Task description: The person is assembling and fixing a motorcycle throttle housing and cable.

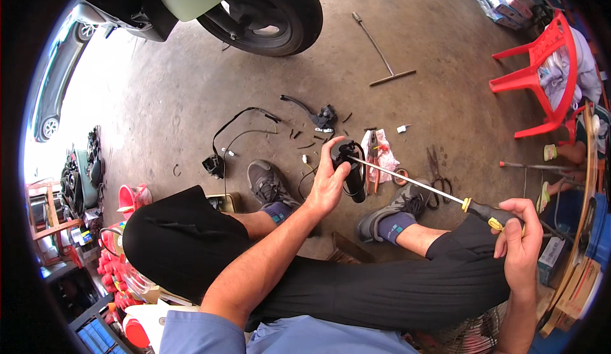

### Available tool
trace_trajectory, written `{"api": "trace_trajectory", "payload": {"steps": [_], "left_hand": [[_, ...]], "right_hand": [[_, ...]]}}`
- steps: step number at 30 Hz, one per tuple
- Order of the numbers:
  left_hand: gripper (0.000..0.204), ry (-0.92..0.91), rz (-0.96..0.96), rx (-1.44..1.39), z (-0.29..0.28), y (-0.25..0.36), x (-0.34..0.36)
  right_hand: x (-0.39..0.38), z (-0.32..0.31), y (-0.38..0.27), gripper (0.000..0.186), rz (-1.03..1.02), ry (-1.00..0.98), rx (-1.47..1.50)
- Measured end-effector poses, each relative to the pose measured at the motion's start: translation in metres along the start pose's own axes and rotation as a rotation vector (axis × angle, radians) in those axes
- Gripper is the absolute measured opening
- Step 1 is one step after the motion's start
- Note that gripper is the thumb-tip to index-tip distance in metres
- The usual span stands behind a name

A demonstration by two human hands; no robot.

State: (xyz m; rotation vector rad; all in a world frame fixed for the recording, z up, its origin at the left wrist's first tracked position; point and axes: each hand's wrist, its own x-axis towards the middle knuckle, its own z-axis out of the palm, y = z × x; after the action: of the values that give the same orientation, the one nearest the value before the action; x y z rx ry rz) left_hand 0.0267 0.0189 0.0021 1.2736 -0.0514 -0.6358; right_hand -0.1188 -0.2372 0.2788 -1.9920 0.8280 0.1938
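My left hand (331, 179) is wrapped round a black cylindrical part (354, 179), with a dark cable looping down its side; its exact kind I cannot make out. In my right hand (523, 247) is the black and yellow handle of a long screwdriver (414, 181). Its shaft slants left, and the tip meets the upper part of the black piece. On the floor just beyond lie pliers (373, 153) on a white and pink cloth (386, 155), a roll of tape (400, 176) and scissors (436, 179).
Black switch housings (326, 117) with cables and small dark scraps lie on the concrete ahead. A T-handle wrench (382, 51) rests farther off, near a scooter's wheel (270, 16). A red plastic chair (541, 77) stands at right. Red containers (133, 198) are at left.
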Motion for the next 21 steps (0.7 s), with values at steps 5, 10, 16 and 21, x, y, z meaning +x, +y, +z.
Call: {"api": "trace_trajectory", "payload": {"steps": [5, 10, 16, 21], "left_hand": [[0.055, 0.019, 0.006, -0.028, -0.001, -0.001, 0.001], [0.055, 0.013, 0.006, -0.019, -0.004, -0.003, 0.000], [0.054, 0.009, -0.016, 0.035, 0.001, 0.001, 0.001], [0.055, 0.033, -0.065, 0.069, -0.003, 0.009, -0.001]], "right_hand": [[0.016, 0.005, 0.010, 0.022, -0.491, 0.044, -0.152], [0.003, 0.003, -0.004, 0.028, 0.027, -0.049, 0.050], [0.021, -0.004, 0.003, 0.022, -0.799, -0.005, -0.525], [0.006, 0.007, -0.010, 0.036, 0.102, -0.018, 0.083]]}}
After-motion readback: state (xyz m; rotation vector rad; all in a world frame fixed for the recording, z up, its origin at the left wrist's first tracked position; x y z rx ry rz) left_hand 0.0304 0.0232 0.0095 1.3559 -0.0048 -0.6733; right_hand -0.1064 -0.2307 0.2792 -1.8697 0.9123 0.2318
